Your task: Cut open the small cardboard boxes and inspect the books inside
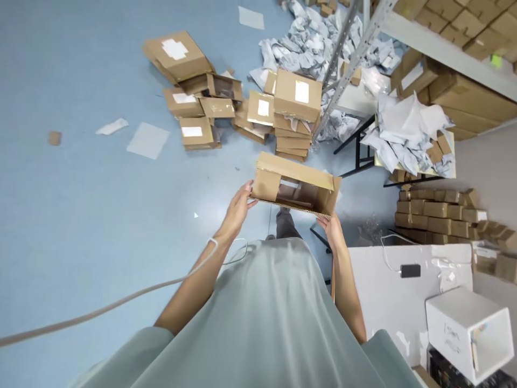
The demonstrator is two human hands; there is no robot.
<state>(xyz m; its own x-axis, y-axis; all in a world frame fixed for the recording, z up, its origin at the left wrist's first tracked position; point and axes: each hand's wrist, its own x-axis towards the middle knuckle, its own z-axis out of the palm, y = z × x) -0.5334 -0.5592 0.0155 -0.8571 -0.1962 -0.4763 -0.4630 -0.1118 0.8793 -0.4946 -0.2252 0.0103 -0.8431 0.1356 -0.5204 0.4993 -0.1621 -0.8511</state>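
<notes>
I have an open cardboard box (301,172) between my hands, held out in front of my shirt (283,312) and above the floor (100,215). Its inside is shadowed; I can't make out the pale patch in there, and its underside is hidden from me.

My left hand (238,207) grips the box's left end, thumb at the upper edge and fingers lower down, some of them lost behind the cardboard. My right hand (332,229) supports its near right corner from below, fingertips partly covered. Both arms reach forward from my sides.

The box's long axis runs left to right, the right end slightly nearer me, and its opening faces up toward me.

Just under the box's near edge, my shoe (285,209) is mostly covered. Past its far side are stacked cartons (297,94) and crumpled paper (311,43), partly blocked by a shelf post (351,67). Right of the box and nearer me lies a phone (410,270). Left of it, a cable (121,302) crosses my forearm and runs out of view.
</notes>
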